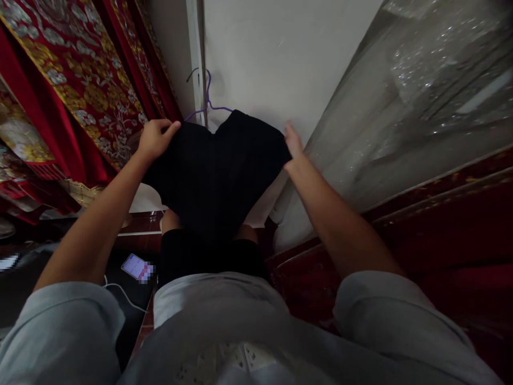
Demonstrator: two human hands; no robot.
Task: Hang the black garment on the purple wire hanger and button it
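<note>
A black garment [216,166], by its look a short-sleeved top, hangs spread out in front of me on a purple hanger [209,99]. My left hand [156,138] pinches its upper left edge near the shoulder, thumb and fingers pressed together. At the opposite edge my right hand [294,147] holds the side of the cloth; its fingers are slightly blurred and partly hidden. Between the two hands the cloth is stretched wide, and its lower part hangs over my legs. The hanger's hook shows above the neckline, beside a narrow upright post [197,53].
Red curtains [72,80] with gold and silver embroidery hang on the left. A white wall or panel [276,53] stands behind the garment. Clear plastic sheeting [425,91] covers something on the right. A lit phone [136,266] and white cable [126,295] lie at lower left.
</note>
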